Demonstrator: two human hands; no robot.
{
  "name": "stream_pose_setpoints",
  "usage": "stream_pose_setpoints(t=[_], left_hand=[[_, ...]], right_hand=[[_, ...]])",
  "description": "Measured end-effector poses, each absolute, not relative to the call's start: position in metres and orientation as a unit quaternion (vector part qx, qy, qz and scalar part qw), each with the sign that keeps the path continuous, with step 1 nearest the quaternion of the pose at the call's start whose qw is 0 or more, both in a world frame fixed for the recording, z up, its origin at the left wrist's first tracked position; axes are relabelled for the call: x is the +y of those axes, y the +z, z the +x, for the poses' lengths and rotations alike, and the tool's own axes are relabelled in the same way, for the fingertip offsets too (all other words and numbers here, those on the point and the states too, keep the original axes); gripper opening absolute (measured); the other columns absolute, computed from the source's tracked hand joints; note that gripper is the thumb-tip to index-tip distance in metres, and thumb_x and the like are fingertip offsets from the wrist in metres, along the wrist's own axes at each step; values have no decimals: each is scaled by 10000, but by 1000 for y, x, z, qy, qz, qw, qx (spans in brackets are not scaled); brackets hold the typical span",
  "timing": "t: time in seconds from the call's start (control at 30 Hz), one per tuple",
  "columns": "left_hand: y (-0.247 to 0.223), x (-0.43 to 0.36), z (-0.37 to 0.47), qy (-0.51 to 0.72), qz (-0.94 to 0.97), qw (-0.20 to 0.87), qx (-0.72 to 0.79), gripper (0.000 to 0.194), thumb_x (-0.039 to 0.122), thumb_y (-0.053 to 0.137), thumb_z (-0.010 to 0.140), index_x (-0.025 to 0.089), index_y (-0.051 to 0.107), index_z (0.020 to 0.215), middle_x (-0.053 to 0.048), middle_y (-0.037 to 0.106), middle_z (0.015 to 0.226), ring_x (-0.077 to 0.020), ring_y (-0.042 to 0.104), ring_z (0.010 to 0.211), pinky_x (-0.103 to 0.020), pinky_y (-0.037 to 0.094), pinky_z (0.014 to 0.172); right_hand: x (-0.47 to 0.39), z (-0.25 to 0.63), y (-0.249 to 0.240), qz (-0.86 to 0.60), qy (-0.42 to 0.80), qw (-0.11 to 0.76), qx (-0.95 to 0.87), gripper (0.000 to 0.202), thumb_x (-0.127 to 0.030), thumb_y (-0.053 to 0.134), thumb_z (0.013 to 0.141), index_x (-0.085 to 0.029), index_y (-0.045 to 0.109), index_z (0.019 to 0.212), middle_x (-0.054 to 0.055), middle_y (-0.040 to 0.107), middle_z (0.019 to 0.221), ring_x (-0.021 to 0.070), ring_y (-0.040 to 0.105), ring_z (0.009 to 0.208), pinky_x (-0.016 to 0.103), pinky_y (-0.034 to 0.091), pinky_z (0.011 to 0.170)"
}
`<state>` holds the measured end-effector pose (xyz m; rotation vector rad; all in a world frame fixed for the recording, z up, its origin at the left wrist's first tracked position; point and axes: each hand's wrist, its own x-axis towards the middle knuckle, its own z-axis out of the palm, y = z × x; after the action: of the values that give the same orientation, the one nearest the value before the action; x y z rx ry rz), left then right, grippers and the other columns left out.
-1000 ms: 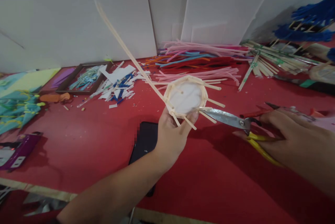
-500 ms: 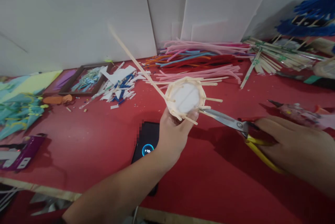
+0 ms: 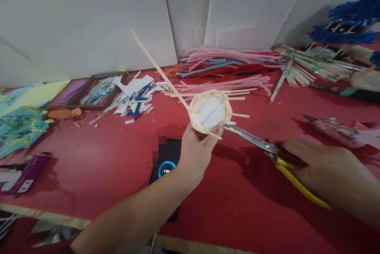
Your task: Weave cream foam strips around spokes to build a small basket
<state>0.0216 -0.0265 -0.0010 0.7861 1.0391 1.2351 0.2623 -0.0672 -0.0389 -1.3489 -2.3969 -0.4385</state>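
Above the table, my left hand grips the lower rim of a small round woven piece with a white inside. Its rim is wound with cream strand, and several short sticks poke out on the right side. One long cream strand sticks up from it to the upper left. My right hand is closed around the yellow handles of a pair of scissors. The blade tips reach the lower right of the rim, close to my left fingertips and a short stick end. Whether the blades touch the stick I cannot tell.
A phone lies partly under my left forearm. Behind are pink, red, blue and orange pipe cleaners and bundled sticks. Paper scraps, a framed tray and a purple device are left; a glue gun lies right.
My right hand and the scissors have shifted slightly left, the handles a little lower and further apart. The woven piece has turned a little, and its long strand's tip has moved right.
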Motion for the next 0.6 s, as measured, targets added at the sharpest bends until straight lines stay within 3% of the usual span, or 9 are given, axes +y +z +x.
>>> stream_pose_setpoints(t=[0.17, 0.27, 0.4, 0.5, 0.6], left_hand=[[0, -27, 21, 542, 339, 617, 459, 407, 254, 876, 670, 212, 753, 1057, -77, 768, 1090, -238, 677, 1084, -396, 523, 993], [1, -26, 23, 560, 292, 625, 459, 425, 205, 890, 632, 212, 748, 1033, -45, 773, 967, -191, 693, 938, -354, 553, 899], [1, -24, 24, 597, 208, 635, 444, 333, 152, 865, 630, 172, 718, 929, -2, 748, 835, -114, 677, 750, -280, 567, 786], [1, -21, 23, 614, 179, 634, 436, 242, 136, 823, 672, 156, 685, 870, 7, 741, 794, -92, 679, 696, -250, 572, 755], [3, -20, 22, 625, 161, 632, 429, 208, 139, 812, 686, 158, 648, 812, 20, 724, 756, -100, 700, 679, -246, 578, 735]], right_hand=[[-67, 264, -39, -474, -144, 186, -849, 200, -263, 431, 916, -252, 490, 725, -6, 590, 557, 192, 602, 449, 287, 372, 406], [-65, 262, -36, -476, -160, 201, -841, 235, -261, 396, 934, -249, 509, 727, 4, 615, 572, 182, 605, 448, 272, 372, 399], [-62, 257, -26, -512, -168, 231, -810, 396, -489, 379, 991, -252, 524, 708, 23, 646, 579, 197, 628, 467, 277, 392, 406], [-62, 253, -24, -553, -130, 239, -788, 498, -610, 364, 967, -266, 517, 641, 10, 594, 493, 207, 582, 402, 293, 358, 382], [-68, 251, -31, -604, -77, 192, -770, 559, -716, 342, 904, -281, 589, 654, 27, 634, 544, 218, 581, 426, 319, 371, 391]])
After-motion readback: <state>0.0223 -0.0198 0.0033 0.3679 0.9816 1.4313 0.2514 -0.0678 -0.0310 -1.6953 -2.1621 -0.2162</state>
